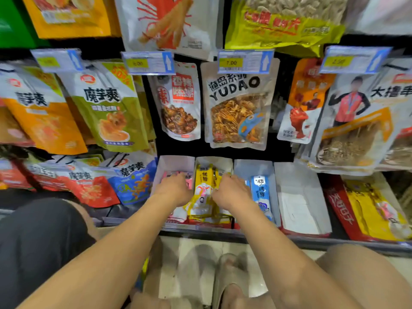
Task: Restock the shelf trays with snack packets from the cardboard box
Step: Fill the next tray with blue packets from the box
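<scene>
Both arms reach to the lowest shelf (312,241), where a row of white trays (176,162) stands side by side. The left hand (176,189) lies over the pink packets (168,175) in the leftmost tray. Its fingers (181,177) bend downward with the tips hidden, so I cannot tell if they grasp anything.

The right hand (231,190) sits at the next divider. Its fingers (225,177) are bent over the tops of the yellow packets (202,188), which stand upright between the two hands. Whether they grip or merely touch is blurred. The yellow packets carry black Chinese characters down a yellow strip.

Just right of the right fingers stand blue packets (259,190) with white labels, and further right is a bare white tray (298,201). Beyond that is a red display box (338,210) of yellow packs.

Above the fingers hangs a pouch reading "YUDAO" (236,103) under a price tag (245,61) marked "7.00". Beside it is a smaller pouch (178,103) with a red label. Up and left of the left fingers, a green pouch (111,112) reads "魔芋爽". The same words show on the orange (44,121), red (89,186) and blue (136,181) pouches nearby. The other price tags are too blurred to read.

Below the forearms are pale sandals (229,270) on a light floor and a dark-clothed knee (40,237).
</scene>
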